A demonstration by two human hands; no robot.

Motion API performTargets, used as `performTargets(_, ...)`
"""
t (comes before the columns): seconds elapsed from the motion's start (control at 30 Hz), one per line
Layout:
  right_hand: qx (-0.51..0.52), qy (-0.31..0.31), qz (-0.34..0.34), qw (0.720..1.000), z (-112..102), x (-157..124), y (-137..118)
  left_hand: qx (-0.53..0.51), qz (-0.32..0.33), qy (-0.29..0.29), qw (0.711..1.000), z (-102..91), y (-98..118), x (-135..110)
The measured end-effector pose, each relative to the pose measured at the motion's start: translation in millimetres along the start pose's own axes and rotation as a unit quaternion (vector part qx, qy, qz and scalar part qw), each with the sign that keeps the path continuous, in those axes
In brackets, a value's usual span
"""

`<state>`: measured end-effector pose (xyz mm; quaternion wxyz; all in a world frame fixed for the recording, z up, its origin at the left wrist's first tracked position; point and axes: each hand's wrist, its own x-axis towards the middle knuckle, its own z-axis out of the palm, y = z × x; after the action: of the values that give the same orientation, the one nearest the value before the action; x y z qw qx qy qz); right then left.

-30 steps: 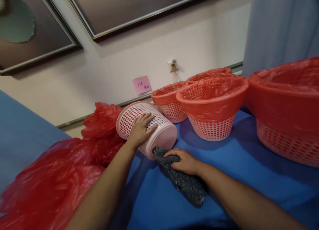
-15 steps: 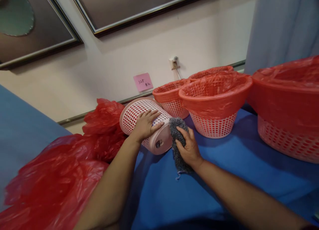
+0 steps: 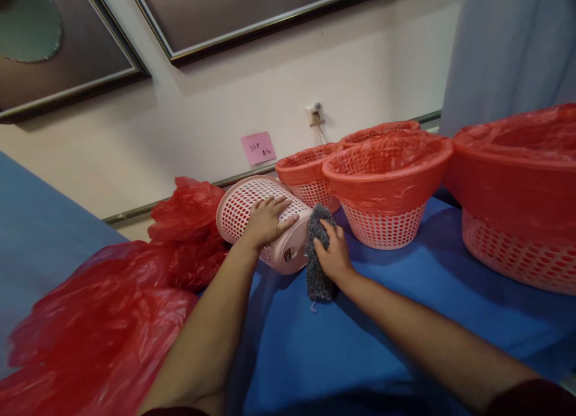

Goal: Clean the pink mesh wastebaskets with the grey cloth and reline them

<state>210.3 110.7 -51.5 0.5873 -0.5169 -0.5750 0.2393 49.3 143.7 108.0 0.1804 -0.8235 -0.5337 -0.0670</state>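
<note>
At the far left, a heap of crumpled red plastic bags (image 3: 103,320) covers the near-left part of the blue worktop (image 3: 405,320). Just right of the heap, a pink basket (image 3: 238,207) lies on its side, with its open rim facing far left and its solid base facing near right. The left hand (image 3: 266,224) rests on top of the basket's perforated wall, fingers spread and flat against it, thumb toward the base. A grey cloth (image 3: 316,272) hangs upright against the right edge of the base, touching it, with its lower end on the worktop. The right hand (image 3: 333,255) is closed around the upper half of the cloth, fingers curled over it from the right. Further right and farther back stand three upright baskets lined with red bags: a small lined basket (image 3: 306,177), a middle lined basket (image 3: 387,188) and a large lined basket (image 3: 517,188) at the right edge.
</note>
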Motion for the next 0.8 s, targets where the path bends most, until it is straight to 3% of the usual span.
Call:
performTargets(0.07, -0.025, -0.027, -0.002, 0.999, 6.7, -3.7, -4.7, 0.010, -0.005, -0.002, 1.000, 0.8, -0.7, 1.6)
performTargets(0.23, -0.099, -0.163, 0.124, 0.974, 15.1, -9.6, 5.1, 0.021, -0.024, -0.004, 0.999, 3.4, -3.2, 3.5)
performTargets(0.3, -0.092, -0.156, 0.127, 0.975, 10.6, -3.2, 9.9, 0.022, -0.021, -0.001, 1.000, 4.0, -3.5, 3.1)
performTargets(0.37, -0.076, -0.099, 0.108, 0.986, 5.3, 4.5, 10.5, 0.025, -0.022, 0.003, 0.999, 4.2, -3.2, 3.0)
performTargets(0.47, -0.035, -0.025, 0.007, 0.999, 5.6, 6.3, 5.6, 0.027, -0.021, 0.002, 0.999, 4.1, -2.2, 3.8)
performTargets(0.53, -0.030, -0.049, -0.027, 0.998, 13.0, -0.9, 3.2, 0.028, -0.024, -0.001, 0.999, 4.5, -2.1, 4.5)
performTargets(0.7, -0.043, -0.177, 0.114, 0.977, 27.1, -10.6, 13.1, 0.022, -0.039, 0.001, 0.999, 6.7, -3.5, 2.5)
performTargets(0.8, -0.027, -0.173, 0.136, 0.975, 17.4, 5.6, 21.0, 0.017, -0.042, -0.005, 0.999, 7.5, -4.1, 0.9)
